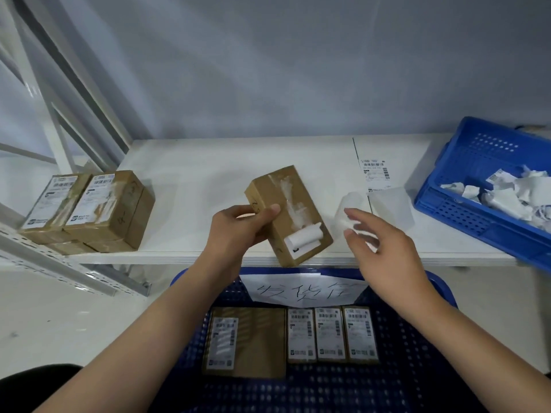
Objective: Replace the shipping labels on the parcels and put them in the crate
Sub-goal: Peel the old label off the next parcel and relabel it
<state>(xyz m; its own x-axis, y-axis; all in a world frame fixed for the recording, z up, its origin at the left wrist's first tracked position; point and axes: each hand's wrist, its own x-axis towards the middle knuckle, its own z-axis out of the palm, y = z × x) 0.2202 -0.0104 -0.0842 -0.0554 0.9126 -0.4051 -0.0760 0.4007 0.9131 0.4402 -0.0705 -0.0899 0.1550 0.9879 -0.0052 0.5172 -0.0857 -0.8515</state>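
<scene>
**Old label half off, parcel held over the table edge**

The left hand point(241, 228) grips the brown parcel point(287, 214) by its left side, thumb curled over the top face, and holds it tilted above the near edge of the white table point(193, 174). The parcel's long axis runs from far-left to near-right, its near end pointing toward the right hand point(384, 248). That hand hovers just right of the parcel, fingers loosely spread; a blurred, pale scrap shows at its fingertips, but whether they pinch it I cannot tell.

The parcel's top face carries white torn residue down its length, and the old label point(302, 236) sits rolled up into a curl near the lower end, on the side closest to the right hand, which seems best placed to finish the peel.

Right of the parcel, a fresh printed label point(375, 171) lies on the table. Below the parcel, the blue crate point(417, 338) already holds four labelled parcels.
</scene>
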